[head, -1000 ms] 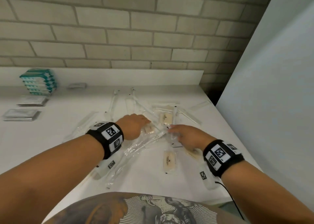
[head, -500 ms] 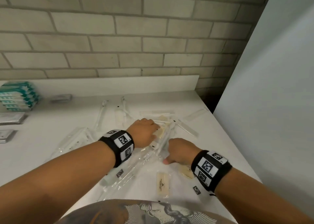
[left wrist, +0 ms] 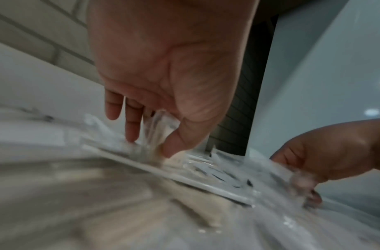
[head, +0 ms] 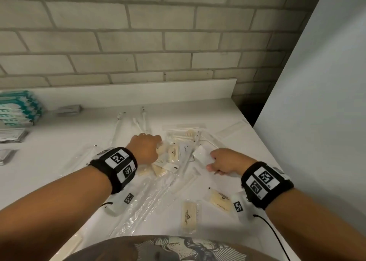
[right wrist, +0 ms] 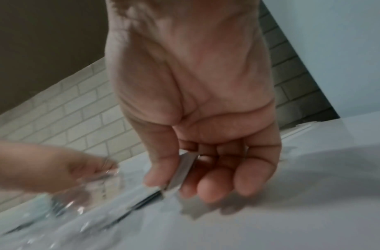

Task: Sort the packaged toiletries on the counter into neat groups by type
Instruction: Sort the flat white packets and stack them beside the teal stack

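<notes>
A jumble of packaged toiletries (head: pixel 174 155) lies mid-counter: cream bars in clear wrap, white sachets and long clear-wrapped sticks. My left hand (head: pixel 146 150) is down on the left of the pile, thumb and fingers pinching a clear-wrapped cream packet (left wrist: pixel 161 128) just above the heap. My right hand (head: pixel 223 161) is at the pile's right edge, its thumb and curled fingers pinching a flat white sachet (right wrist: pixel 180 170), which also shows in the head view as the white sachet (head: pixel 202 153). Both wrist views are blurred.
Two cream packets (head: pixel 189 215) (head: pixel 219 200) and long clear wrappers (head: pixel 146 201) lie near the front edge. A stack of teal boxes (head: pixel 17 108), flat grey packets (head: pixel 11 135) and a small grey packet (head: pixel 69 109) sit far left. A pale panel (head: pixel 316 102) bounds the counter's right.
Both hands have stayed at the pile. The right hand now pinches a white sachet lifted at the pile's edge; the left hand has closed on a clear-wrapped packet.
</notes>
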Tool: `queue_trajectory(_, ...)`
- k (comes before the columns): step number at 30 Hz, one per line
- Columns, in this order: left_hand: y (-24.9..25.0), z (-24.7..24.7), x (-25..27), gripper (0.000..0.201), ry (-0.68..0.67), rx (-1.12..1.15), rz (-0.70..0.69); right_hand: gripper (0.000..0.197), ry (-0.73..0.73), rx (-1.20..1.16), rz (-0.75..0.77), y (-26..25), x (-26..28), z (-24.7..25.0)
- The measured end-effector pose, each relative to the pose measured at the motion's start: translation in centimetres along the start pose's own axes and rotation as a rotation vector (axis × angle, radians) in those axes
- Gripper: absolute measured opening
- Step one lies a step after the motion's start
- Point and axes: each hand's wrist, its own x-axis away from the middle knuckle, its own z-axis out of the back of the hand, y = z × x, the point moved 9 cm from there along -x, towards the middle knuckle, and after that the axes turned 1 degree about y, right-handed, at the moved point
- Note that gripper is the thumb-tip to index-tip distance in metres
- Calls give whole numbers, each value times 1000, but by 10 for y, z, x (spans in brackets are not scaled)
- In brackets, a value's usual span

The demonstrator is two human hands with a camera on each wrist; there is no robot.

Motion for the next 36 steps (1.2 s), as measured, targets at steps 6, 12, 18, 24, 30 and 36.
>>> queue_trajectory(6, 27, 15, 0, 61, 190, -175, -157, 44, 41, -42, -52, 2, -10, 9)
queue_trajectory(12, 90, -13, -13, 50, 57, -312, -452, 58, 62, 169, -37, -6, -17, 4)
queue_trajectory(18, 77, -15, -11, 47, 26, -304, -339, 56, 39, 154, -73, 4, -22, 6)
queue_trajectory(24, 50, -18, 2, 44, 3, -208, -213, 56, 40, 156, -75, 2, -20, 6)
queue_trajectory(30, 52, -19, 14, 54, -29, -319, -204, 34, 223, -96, -52, -3, -14, 40)
queue_trajectory(36, 55, -16, 15, 33, -93, -237, -195, 24, 169, 22, 184, -75, -10, 13)
